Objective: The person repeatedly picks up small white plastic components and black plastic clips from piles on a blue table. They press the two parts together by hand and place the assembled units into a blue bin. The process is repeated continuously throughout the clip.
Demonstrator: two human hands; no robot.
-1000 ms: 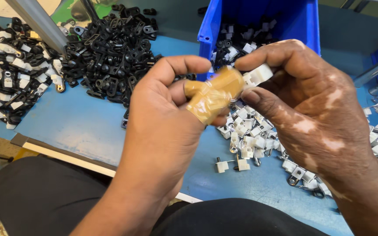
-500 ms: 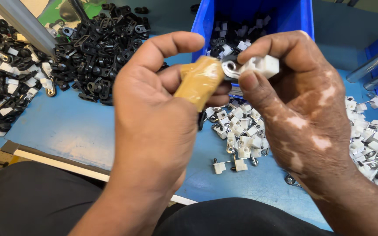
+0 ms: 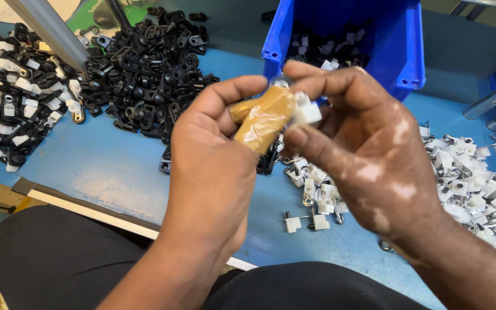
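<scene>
Since half a second ago, our hands have drawn closer. Our left hand [image 3: 213,155] grips the tan tape-wrapped tool [image 3: 262,117]; our right hand [image 3: 368,155] pinches the small white plastic clip [image 3: 307,109] against its tip. We advise square alignment, firm pressure.

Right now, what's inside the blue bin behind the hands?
The blue bin holds a heap of small black and white clips, seen through its open front. The right hand and the bin's front lip cover the lower part, so how deep the heap goes cannot be seen.
</scene>
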